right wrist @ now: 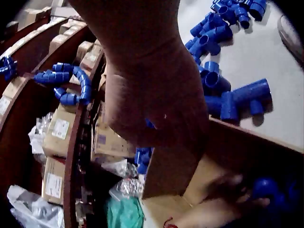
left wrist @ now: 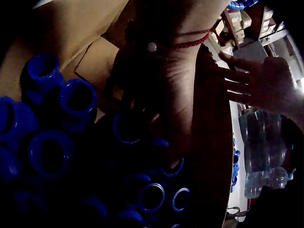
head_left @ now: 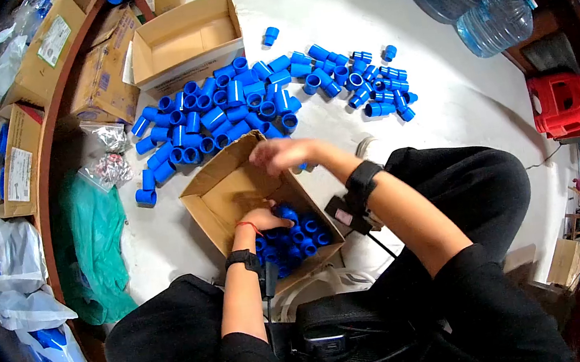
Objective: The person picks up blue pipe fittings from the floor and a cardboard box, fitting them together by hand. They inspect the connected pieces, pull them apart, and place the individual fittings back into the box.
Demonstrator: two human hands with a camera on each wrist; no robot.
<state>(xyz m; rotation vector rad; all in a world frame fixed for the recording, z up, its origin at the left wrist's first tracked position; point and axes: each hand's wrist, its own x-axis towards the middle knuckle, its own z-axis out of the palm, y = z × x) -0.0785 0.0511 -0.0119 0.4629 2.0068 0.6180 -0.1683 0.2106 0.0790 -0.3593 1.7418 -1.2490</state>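
An open cardboard box stands before the seated person, with blue plastic pipe fittings heaped in its near end. My left hand, with a red string at the wrist, reaches down into it. Its thumb and fingers hold a blue pipe fitting at the top of the heap; the left wrist view is dark there. Above the box's far right side hovers my right hand, empty. In the left wrist view the right hand's fingers look straight and spread.
Many loose blue fittings spread over the white floor beyond the box. Behind them sits another cardboard box. Shelving with cartons and a green bag line the left; water bottles and a red stool stand right.
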